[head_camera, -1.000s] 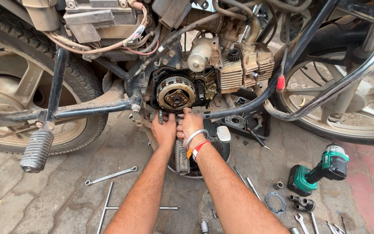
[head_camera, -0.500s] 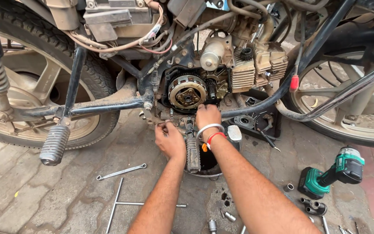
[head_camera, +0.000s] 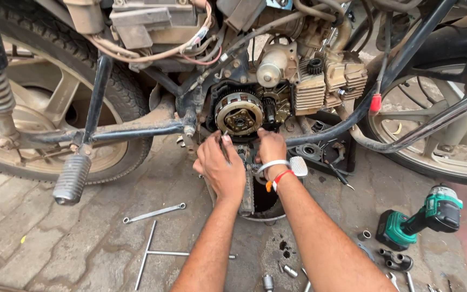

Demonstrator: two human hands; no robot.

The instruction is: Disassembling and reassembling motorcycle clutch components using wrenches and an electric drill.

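A motorcycle engine with its side cover off shows a round clutch assembly [head_camera: 239, 113]. My left hand [head_camera: 220, 165] is just below the clutch and grips a thin dark tool [head_camera: 225, 148] whose tip points up at the clutch's lower edge. My right hand [head_camera: 271, 148] rests against the engine's underside, right of the clutch; a metal bangle and a red band circle its wrist. What its fingers hold is hidden. A dark round pan [head_camera: 266, 203] sits on the ground under the engine, between my forearms.
A ring spanner [head_camera: 154, 213] and a T-handle wrench [head_camera: 155, 252] lie on the paving at the left. A green cordless driver [head_camera: 422, 216] and loose sockets [head_camera: 395, 262] lie at the right. A ribbed footpeg [head_camera: 71, 178] juts out left. The wheels flank the engine.
Both hands stayed under the engine. My left hand rose toward the clutch, and the thin tool now shows in it. The camera drew closer and shifted, so the engine fills more of the view.
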